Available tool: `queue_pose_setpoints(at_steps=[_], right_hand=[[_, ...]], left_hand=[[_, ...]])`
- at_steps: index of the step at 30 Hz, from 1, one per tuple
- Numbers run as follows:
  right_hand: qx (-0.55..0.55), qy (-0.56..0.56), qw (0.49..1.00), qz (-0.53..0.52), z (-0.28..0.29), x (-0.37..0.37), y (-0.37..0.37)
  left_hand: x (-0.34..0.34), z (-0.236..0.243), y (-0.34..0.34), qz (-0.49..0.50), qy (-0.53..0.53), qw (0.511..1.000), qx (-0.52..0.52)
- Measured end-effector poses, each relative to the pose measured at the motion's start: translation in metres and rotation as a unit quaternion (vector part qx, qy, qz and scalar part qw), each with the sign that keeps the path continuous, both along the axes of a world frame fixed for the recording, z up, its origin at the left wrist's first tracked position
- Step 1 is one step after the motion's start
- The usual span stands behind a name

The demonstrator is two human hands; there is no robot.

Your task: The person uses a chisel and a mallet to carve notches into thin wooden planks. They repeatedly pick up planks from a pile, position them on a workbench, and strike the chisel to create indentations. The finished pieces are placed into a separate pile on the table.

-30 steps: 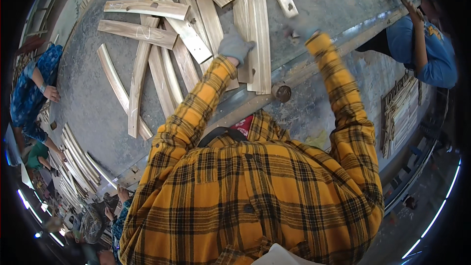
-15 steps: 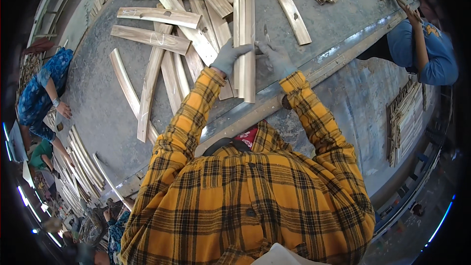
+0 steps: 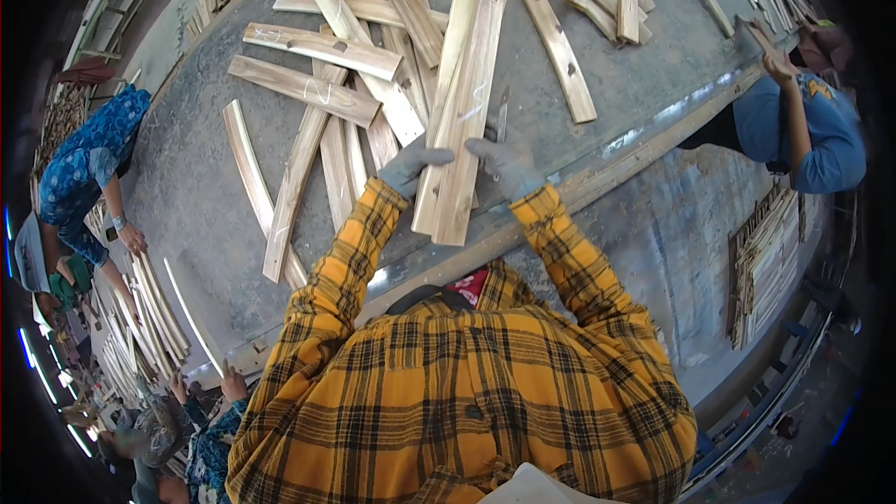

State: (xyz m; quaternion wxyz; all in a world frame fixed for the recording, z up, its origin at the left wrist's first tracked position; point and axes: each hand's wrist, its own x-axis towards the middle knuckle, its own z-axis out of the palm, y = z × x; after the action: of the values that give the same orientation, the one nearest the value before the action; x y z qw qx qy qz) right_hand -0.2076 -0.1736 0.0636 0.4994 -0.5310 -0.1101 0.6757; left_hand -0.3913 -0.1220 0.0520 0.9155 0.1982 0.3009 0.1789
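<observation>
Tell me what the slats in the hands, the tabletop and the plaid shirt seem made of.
Slats: apparently unfinished wood, by grain and brown streaks.
Tabletop: perhaps sheet metal, dull gray, scuffed, with a shiny edge; coated board is possible.
Plaid shirt: matte woven cloth, by its soft folds; fibre unclear.

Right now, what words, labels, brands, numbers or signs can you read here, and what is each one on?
No clear word, brand or number is readable.
Right one of the two held boards: white squiggle, no legible word.
Marked board lying to the left: white zigzag strokes, no clear word.
Board just above it: faint white marks, too faint to read.
Co-worker's blue shirt: yellowish print, too small to read.
</observation>
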Motion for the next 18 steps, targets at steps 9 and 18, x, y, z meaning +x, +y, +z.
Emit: queue_pose_setpoints(at_steps=[9,18], right_hand=[[0.057,-0.085,0.990,-0.098,0.003,0.096,0.038],[0.009,-0.616,0.785,-0.063,0.026,0.365,0.159]], left_hand=[[0.041,0.024,0.034,0.022,0.038,0.986,0.162],[0.214,0.021,0.137,0.019,0.340,0.904,0.257]])
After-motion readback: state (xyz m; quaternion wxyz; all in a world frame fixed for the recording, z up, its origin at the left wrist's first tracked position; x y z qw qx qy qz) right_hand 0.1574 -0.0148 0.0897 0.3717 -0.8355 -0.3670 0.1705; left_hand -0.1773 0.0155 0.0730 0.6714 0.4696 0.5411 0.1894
